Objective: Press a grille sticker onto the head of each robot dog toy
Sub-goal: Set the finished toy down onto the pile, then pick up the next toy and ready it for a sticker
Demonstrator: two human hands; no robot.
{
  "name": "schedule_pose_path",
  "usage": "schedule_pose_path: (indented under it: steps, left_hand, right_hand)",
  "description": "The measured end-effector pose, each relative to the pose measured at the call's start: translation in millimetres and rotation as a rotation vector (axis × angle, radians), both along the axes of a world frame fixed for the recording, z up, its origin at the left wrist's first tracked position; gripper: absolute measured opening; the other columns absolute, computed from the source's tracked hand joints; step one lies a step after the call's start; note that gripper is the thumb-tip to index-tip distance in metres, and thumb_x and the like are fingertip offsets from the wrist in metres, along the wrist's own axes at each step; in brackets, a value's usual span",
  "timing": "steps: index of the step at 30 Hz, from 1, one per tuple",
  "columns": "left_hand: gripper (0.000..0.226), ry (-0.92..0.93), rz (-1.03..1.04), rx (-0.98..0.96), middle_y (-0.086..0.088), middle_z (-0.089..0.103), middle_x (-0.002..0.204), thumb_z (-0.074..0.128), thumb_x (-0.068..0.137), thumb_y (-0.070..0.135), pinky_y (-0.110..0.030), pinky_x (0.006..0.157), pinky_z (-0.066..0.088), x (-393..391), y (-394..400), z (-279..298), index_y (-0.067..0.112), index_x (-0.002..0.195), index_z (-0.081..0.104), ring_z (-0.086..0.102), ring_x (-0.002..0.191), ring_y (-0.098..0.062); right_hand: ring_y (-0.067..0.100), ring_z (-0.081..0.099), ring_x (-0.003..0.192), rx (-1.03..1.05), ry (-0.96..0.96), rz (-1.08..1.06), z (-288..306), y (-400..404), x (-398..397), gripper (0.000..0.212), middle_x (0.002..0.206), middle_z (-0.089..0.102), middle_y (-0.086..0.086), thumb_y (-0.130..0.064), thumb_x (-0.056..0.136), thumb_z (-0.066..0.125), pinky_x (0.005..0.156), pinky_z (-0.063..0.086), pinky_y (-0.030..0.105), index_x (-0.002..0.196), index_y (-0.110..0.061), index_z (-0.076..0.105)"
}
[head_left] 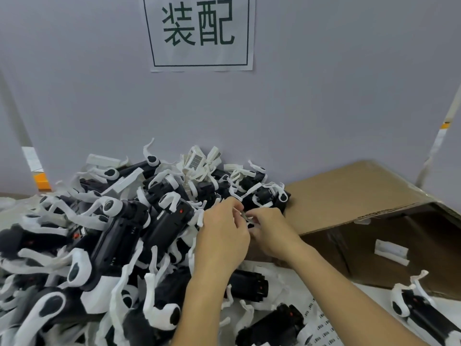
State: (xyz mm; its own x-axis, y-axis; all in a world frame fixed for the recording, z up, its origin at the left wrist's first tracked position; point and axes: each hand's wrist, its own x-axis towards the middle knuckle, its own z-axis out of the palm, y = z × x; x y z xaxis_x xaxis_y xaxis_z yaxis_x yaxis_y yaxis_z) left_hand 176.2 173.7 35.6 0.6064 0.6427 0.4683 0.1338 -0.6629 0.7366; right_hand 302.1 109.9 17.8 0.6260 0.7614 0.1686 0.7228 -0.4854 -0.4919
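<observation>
A big heap of black-and-white robot dog toys (pixel 119 236) covers the table's left and middle. My left hand (pixel 222 233) and my right hand (pixel 269 233) meet at the heap's right edge, fingers curled. Between their fingertips they pinch a small thin pale piece (pixel 243 214), probably a grille sticker; it is too small to tell. Whether a toy lies under the hands is hidden. A sticker sheet (pixel 321 328) with small dark prints lies by my right forearm. White head parts with dark grilles (pixel 195 161) top the heap at the back.
An open cardboard box (pixel 349 196) lies on its side at the right, with a white label inside. Single toy dogs lie in front: one (pixel 249 285) under my arms, one (pixel 274 323) lower, one (pixel 419 310) at the far right. A grey wall with a paper sign (pixel 199 33) closes the back.
</observation>
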Motion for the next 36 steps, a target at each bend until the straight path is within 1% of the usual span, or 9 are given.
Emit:
schedule_pose_path:
  steps: [2, 7, 12, 16, 22, 26, 28, 32, 36]
  left_hand:
    - [0.017, -0.015, -0.001, -0.004, 0.01, 0.061, 0.081, 0.05, 0.1, 0.014, -0.023, 0.065, 0.052, 0.9, 1.0, 0.0, 0.024, 0.101, 0.063, 0.06, 0.075, -0.002]
    - [0.02, 0.002, -0.03, -0.007, 0.005, 0.057, 0.064, 0.05, 0.097, 0.008, -0.019, 0.046, 0.044, 0.8, 1.3, -1.5, 0.023, 0.089, 0.061, 0.054, 0.051, -0.002]
    - [0.024, 0.08, -0.142, -0.189, -0.002, 0.068, 0.065, 0.049, 0.094, 0.009, -0.016, 0.043, 0.04, 4.4, -5.7, 4.2, 0.016, 0.08, 0.067, 0.05, 0.043, -0.002]
    - [0.033, 0.057, -0.478, -0.765, -0.007, 0.077, 0.075, 0.052, 0.104, 0.034, -0.027, 0.06, 0.06, 13.0, -33.1, 13.4, 0.007, 0.097, 0.07, 0.073, 0.065, -0.017]
    - [0.057, -0.462, -0.528, -1.439, -0.017, 0.076, 0.098, 0.052, 0.096, 0.055, -0.035, 0.061, 0.061, 22.1, -51.5, 21.1, 0.005, 0.118, 0.067, 0.075, 0.092, -0.031]
    - [0.039, -0.528, -0.299, -1.315, -0.023, 0.073, 0.11, 0.055, 0.101, 0.039, -0.033, 0.053, 0.056, 20.8, -43.2, 16.3, 0.009, 0.124, 0.064, 0.071, 0.071, -0.03]
    - [0.032, -0.506, -0.293, -1.197, -0.017, 0.075, 0.107, 0.056, 0.102, 0.036, -0.03, 0.05, 0.055, 19.6, -40.3, 14.2, 0.012, 0.12, 0.067, 0.069, 0.062, -0.022]
    - [0.023, -0.441, -0.381, -0.997, -0.008, 0.077, 0.107, 0.058, 0.101, 0.03, -0.051, 0.095, 0.056, 20.7, -40.6, 8.0, 0.017, 0.11, 0.074, 0.073, 0.102, -0.026]
    - [0.016, -0.386, -0.359, -0.841, 0.0, 0.078, 0.102, 0.062, 0.1, 0.028, -0.049, 0.098, 0.055, 23.8, -42.4, 3.2, 0.02, 0.106, 0.074, 0.074, 0.1, -0.017]
  right_hand:
    - [0.012, 0.062, 0.091, 0.075, -0.02, -0.026, 2.5, -6.1, 2.8, 0.009, 0.097, 0.065, 0.001, -0.009, 0.093, 0.066, 0.078, 0.05, 0.028, 0.1, -0.011, 0.072]
    - [0.004, 0.032, 0.1, 0.351, -0.299, -0.158, 20.7, -33.8, 2.3, 0.037, 0.101, 0.048, -0.009, -0.017, 0.091, 0.071, 0.083, 0.026, 0.019, 0.127, -0.013, 0.066]
    - [0.02, 0.046, 0.102, 0.612, -0.493, -0.349, 28.6, -63.4, -3.9, 0.04, 0.1, 0.053, -0.003, -0.013, 0.087, 0.076, 0.077, 0.023, 0.016, 0.126, -0.008, 0.068]
    - [0.023, 0.057, 0.091, 0.851, -0.525, -0.434, 21.0, -66.6, -20.9, 0.041, 0.098, 0.062, 0.008, -0.017, 0.084, 0.081, 0.081, 0.035, 0.02, 0.12, -0.002, 0.069]
    - [-0.007, 0.052, 0.084, 0.96, -0.351, -0.224, -1.3, -61.5, -56.6, 0.054, 0.09, 0.055, -0.006, -0.023, 0.082, 0.079, 0.076, 0.038, -0.002, 0.129, -0.003, 0.061]
    - [-0.006, 0.048, 0.097, 0.745, -0.288, -0.156, -12.9, -65.4, -61.6, 0.071, 0.105, 0.042, -0.014, -0.034, 0.083, 0.081, 0.077, 0.04, 0.003, 0.144, -0.019, 0.048]
    - [-0.005, 0.044, 0.112, 0.672, -0.245, -0.157, -10.1, -67.2, -58.6, 0.082, 0.125, 0.038, -0.017, -0.046, 0.083, 0.078, 0.091, 0.039, 0.008, 0.151, -0.026, 0.036]
    - [-0.002, 0.052, 0.116, 0.542, -0.115, -0.089, -1.7, -69.8, -47.4, 0.072, 0.122, 0.052, -0.024, -0.051, 0.081, 0.075, 0.098, 0.051, 0.028, 0.144, -0.034, 0.043]
    - [-0.003, 0.058, 0.106, 0.556, -0.028, -0.079, -1.2, -69.0, -45.8, 0.069, 0.111, 0.06, -0.024, -0.064, 0.067, 0.066, 0.091, 0.053, 0.022, 0.129, -0.037, 0.052]
